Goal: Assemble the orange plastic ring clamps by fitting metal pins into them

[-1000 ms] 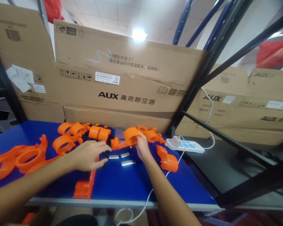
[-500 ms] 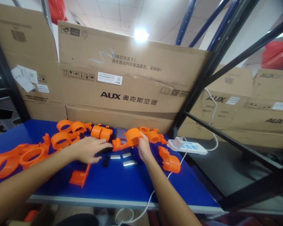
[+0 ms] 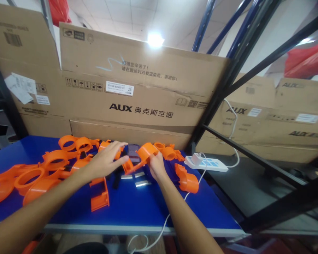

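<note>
My right hand [image 3: 158, 166] is closed around the ring of an orange plastic tape dispenser [image 3: 147, 151], holding it above the table with its arm pointing left. My left hand [image 3: 108, 160] is open, fingers stretched out and thumb apart, close to the end of that arm; whether the thumb touches it I cannot tell. Beneath the hands lie several short metal strips [image 3: 143, 183] and a black piece [image 3: 117, 179]. Another orange dispenser [image 3: 100, 201] lies in front of my left hand, partly hidden by it.
Several orange dispensers [image 3: 29, 180] cover the left of the blue table [image 3: 137, 215]; others sit at the back and right. A dark phone-like object [image 3: 133, 152] lies behind. A white power strip [image 3: 206, 163] and its cable run along the right. Cardboard [image 3: 137, 88] walls the back.
My left hand has lifted off the black pieces, its fingers now raised and spread. In my right hand the dispenser's arm has tilted downward. The orange dispenser in front has shifted right.
</note>
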{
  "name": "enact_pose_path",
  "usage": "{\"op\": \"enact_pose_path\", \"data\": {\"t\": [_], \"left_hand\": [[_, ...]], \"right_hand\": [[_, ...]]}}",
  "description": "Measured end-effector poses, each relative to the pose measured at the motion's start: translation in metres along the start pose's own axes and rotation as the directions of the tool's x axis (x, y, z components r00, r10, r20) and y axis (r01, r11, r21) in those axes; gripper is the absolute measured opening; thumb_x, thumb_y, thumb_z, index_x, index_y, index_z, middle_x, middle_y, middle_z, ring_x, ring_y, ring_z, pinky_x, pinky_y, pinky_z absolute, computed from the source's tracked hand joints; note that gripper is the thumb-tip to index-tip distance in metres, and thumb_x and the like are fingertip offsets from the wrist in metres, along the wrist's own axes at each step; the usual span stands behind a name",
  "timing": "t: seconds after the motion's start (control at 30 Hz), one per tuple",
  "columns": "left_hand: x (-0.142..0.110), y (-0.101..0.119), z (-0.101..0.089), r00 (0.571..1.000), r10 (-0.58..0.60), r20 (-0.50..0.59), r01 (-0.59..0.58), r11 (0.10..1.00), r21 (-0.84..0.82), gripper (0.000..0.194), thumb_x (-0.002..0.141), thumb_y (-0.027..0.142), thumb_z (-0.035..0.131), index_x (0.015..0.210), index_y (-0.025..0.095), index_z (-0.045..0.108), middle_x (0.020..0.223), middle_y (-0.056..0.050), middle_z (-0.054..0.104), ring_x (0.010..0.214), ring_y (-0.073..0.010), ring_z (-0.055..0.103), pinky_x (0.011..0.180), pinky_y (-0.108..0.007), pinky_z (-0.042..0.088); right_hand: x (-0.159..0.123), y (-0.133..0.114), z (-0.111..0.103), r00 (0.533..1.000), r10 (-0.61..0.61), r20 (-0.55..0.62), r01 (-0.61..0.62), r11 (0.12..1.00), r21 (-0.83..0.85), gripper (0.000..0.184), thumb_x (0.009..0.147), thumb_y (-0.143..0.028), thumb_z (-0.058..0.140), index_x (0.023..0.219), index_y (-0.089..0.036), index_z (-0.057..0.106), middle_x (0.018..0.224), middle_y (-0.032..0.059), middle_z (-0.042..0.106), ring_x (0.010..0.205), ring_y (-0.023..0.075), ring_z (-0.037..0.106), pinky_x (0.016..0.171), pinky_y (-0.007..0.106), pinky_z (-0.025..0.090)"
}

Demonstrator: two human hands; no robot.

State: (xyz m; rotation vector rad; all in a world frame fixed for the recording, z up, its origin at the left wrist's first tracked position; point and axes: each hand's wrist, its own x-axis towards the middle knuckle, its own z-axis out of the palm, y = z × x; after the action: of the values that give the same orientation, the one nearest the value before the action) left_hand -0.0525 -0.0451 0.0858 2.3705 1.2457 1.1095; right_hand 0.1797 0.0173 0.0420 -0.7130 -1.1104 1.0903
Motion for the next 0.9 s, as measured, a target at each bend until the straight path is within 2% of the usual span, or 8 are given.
{"op": "enact_pose_path", "data": {"t": [0.1, 0.2, 0.3, 0.37, 0.47, 0.57, 0.73, 0.9], "left_hand": [[-0.005, 0.027, 0.035, 0.933, -0.286, -0.216, 0.159, 0.870, -0.467, 0.039, 0.090, 0.053, 0.062, 0.115, 0.023, 0.061, 0.108, -0.007, 0.066, 0.091, -0.0220, 0.063, 0.081, -0.035, 0.050], [-0.005, 0.047, 0.071, 0.886, -0.464, 0.013, 0.274, 0.501, -0.821, 0.048, 0.086, 0.054, 0.068, 0.120, 0.022, 0.060, 0.106, -0.009, 0.066, 0.090, -0.0222, 0.064, 0.076, -0.034, 0.052], [0.009, 0.050, 0.087, 0.888, -0.383, 0.255, 0.331, 0.148, -0.932, 0.055, 0.090, 0.065, 0.056, 0.120, 0.019, 0.063, 0.113, -0.015, 0.068, 0.101, -0.0269, 0.066, 0.081, -0.038, 0.054], [0.025, 0.042, 0.086, 0.896, -0.367, 0.250, 0.283, 0.039, -0.958, 0.057, 0.090, 0.067, 0.052, 0.118, 0.018, 0.065, 0.108, -0.014, 0.072, 0.099, -0.0277, 0.068, 0.080, -0.038, 0.055], [0.046, 0.020, 0.074, 0.878, -0.443, 0.179, 0.211, 0.025, -0.977, 0.043, 0.085, 0.051, 0.068, 0.110, 0.016, 0.069, 0.100, -0.011, 0.075, 0.092, -0.0257, 0.071, 0.080, -0.035, 0.056], [0.055, -0.003, 0.056, 0.826, -0.563, 0.020, 0.106, 0.121, -0.987, 0.037, 0.077, 0.038, 0.077, 0.104, 0.014, 0.071, 0.102, -0.009, 0.075, 0.086, -0.0217, 0.072, 0.079, -0.031, 0.057], [0.046, -0.023, 0.031, 0.812, -0.582, 0.041, 0.117, 0.094, -0.989, 0.045, 0.077, 0.049, 0.074, 0.100, 0.010, 0.070, 0.090, -0.014, 0.076, 0.070, -0.0236, 0.072, 0.064, -0.034, 0.058], [0.035, -0.018, 0.033, 0.838, -0.545, 0.027, 0.141, 0.169, -0.975, 0.043, 0.075, 0.055, 0.073, 0.083, 0.014, 0.065, 0.073, -0.010, 0.073, 0.057, -0.0193, 0.066, 0.051, -0.028, 0.051]], "right_hand": [[-0.001, -0.010, 0.003, 0.987, -0.089, -0.132, 0.095, 0.994, 0.045, 0.025, 0.083, -0.042, 0.064, 0.100, -0.024, 0.058, 0.084, -0.0003, 0.064, 0.065, 0.0171, 0.061, 0.052, 0.027, 0.050], [-0.010, -0.016, 0.006, 0.949, -0.264, -0.173, 0.245, 0.962, -0.121, 0.025, 0.088, -0.042, 0.059, 0.106, -0.025, 0.053, 0.096, 0.0015, 0.064, 0.082, 0.0194, 0.064, 0.068, 0.031, 0.054], [-0.026, -0.014, 0.011, 0.915, -0.404, -0.016, 0.377, 0.868, -0.323, 0.030, 0.087, -0.037, 0.064, 0.111, -0.024, 0.052, 0.105, 0.0050, 0.062, 0.095, 0.0215, 0.062, 0.085, 0.036, 0.053], [-0.037, -0.011, 0.015, 0.885, -0.451, 0.117, 0.460, 0.804, -0.377, 0.035, 0.086, -0.034, 0.067, 0.115, -0.022, 0.051, 0.116, 0.0097, 0.060, 0.105, 0.0243, 0.061, 0.092, 0.041, 0.052], [-0.048, -0.013, 0.017, 0.814, -0.475, 0.335, 0.581, 0.662, -0.473, 0.040, 0.083, -0.032, 0.072, 0.117, -0.022, 0.054, 0.133, 0.0145, 0.053, 0.125, 0.0297, 0.053, 0.106, 0.047, 0.044], [-0.048, -0.019, 0.013, 0.758, -0.421, 0.498, 0.647, 0.586, -0.488, 0.058, 0.081, -0.035, 0.076, 0.131, -0.023, 0.049, 0.143, 0.0149, 0.048, 0.133, 0.0320, 0.046, 0.112, 0.049, 0.038], [-0.025, -0.020, 0.002, 0.831, -0.224, 0.509, 0.537, 0.561, -0.630, 0.020, 0.098, -0.031, 0.053, 0.115, -0.023, 0.061, 0.106, 0.0071, 0.067, 0.100, 0.0235, 0.060, 0.092, 0.040, 0.046], [-0.015, -0.010, -0.006, 0.616, 0.181, 0.767, 0.687, 0.352, -0.635, 0.019, 0.083, -0.033, 0.077, 0.098, -0.023, 0.071, 0.100, 0.0064, 0.063, 0.103, 0.0249, 0.051, 0.091, 0.039, 0.039]]}}
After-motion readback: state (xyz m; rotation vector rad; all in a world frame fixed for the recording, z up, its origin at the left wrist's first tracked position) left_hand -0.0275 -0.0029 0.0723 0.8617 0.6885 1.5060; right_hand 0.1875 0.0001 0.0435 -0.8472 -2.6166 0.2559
